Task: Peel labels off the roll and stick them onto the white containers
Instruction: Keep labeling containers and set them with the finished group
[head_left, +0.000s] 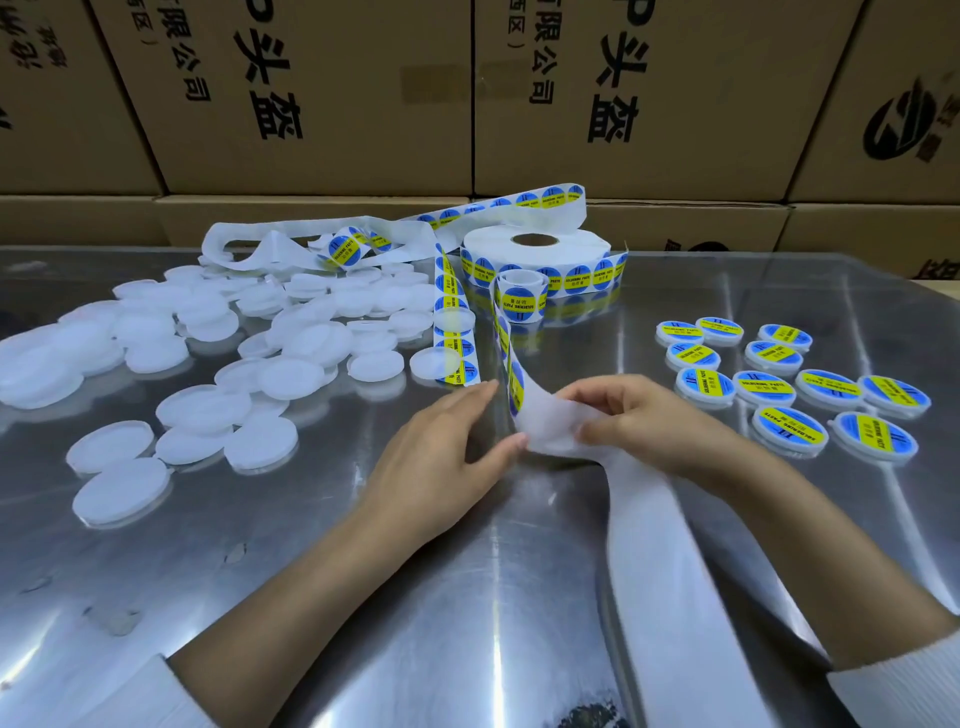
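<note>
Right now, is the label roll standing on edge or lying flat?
Lying flat. The roll rests on the table with its cardboard core hole facing up and labels showing around its side.

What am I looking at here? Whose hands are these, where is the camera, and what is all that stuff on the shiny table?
There is no machine: a person works with bare hands, and one wide camera on their head looks down at them. The left hand and right hand both pinch the white backing strip that runs from the label roll farther back on the metal table. The roll carries round blue-and-yellow stickers. To the left lies a heap of plain white containers, not yet labelled; to the right sit finished ones with stickers on top. Spent strip trails toward the person. Cardboard boxes stand behind.
</note>
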